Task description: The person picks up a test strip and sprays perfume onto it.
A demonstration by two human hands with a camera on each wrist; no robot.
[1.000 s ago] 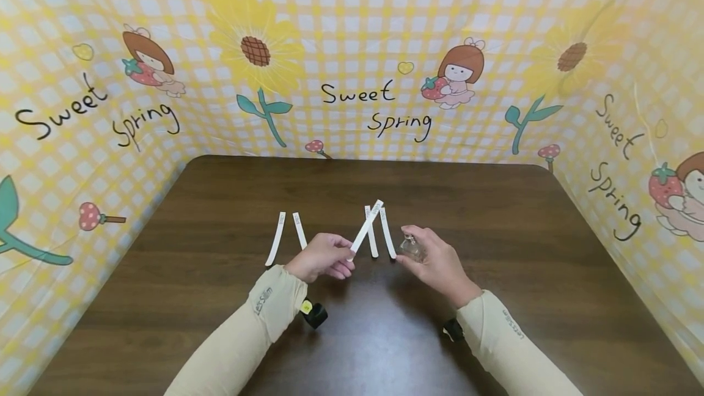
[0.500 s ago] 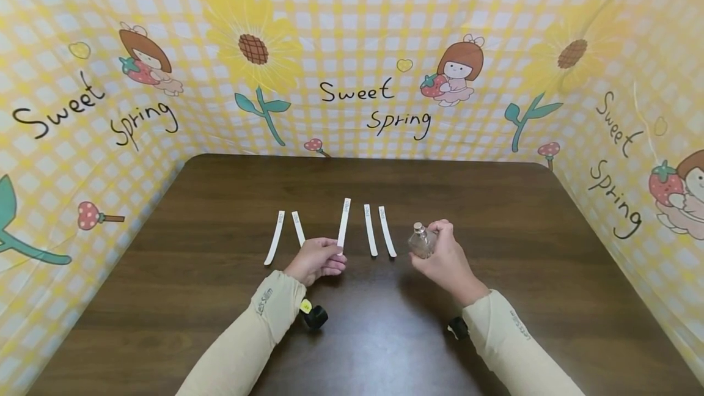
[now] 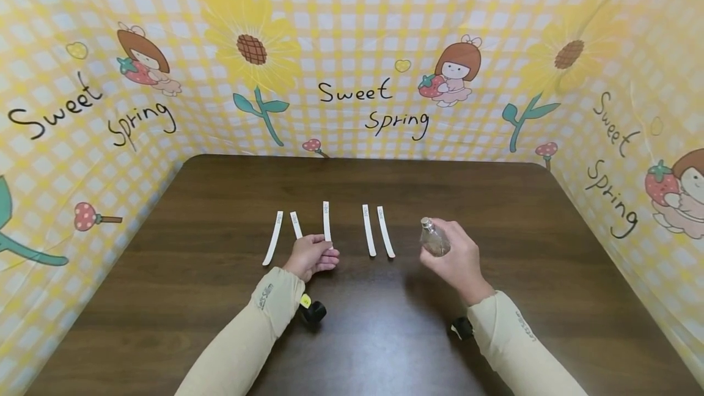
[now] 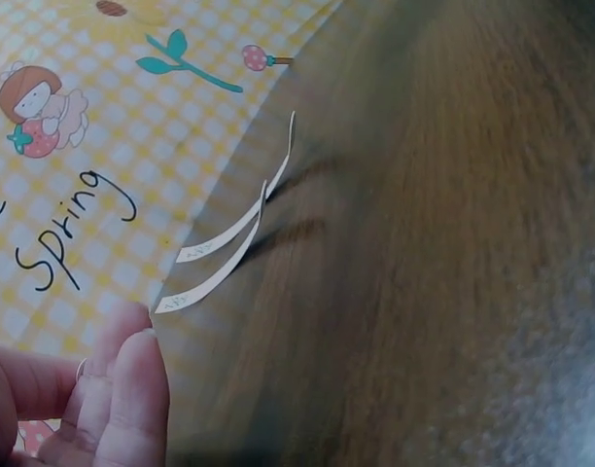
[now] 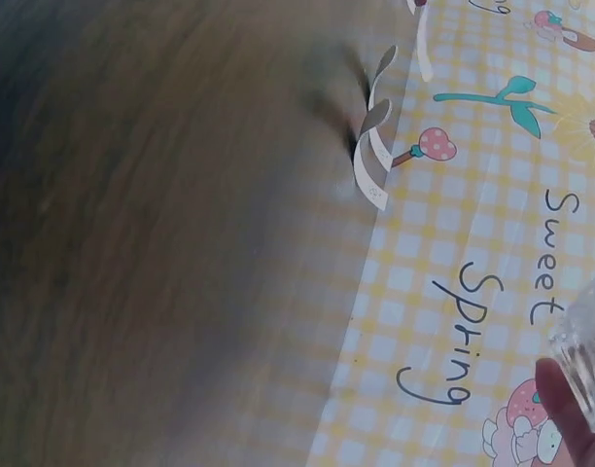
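Between thumb and fingers my left hand (image 3: 311, 256) pinches the near end of a white perfume test strip (image 3: 327, 220), whose far end bears small writing too small to read. In the left wrist view only a sliver of that strip shows behind the fingers. My right hand (image 3: 456, 261) grips a small clear glass perfume bottle (image 3: 434, 241) with a silvery top, tilted to the left, right of the strips. The bottle's ridged glass (image 5: 587, 360) shows at the right edge of the right wrist view.
Two curved strips, an outer one (image 3: 273, 238) and one partly hidden by the left hand (image 3: 296, 225), lie to the left. Two more strips (image 3: 368, 231) lie between the hands on the brown table (image 3: 363, 335). A yellow checked cloth (image 3: 357, 35) surrounds the table's back and sides.
The left hand has moved left and swung the strip from a rightward slant to nearly straight. The right hand has drawn the bottle rightward, away from the strips, and turned its top into view.
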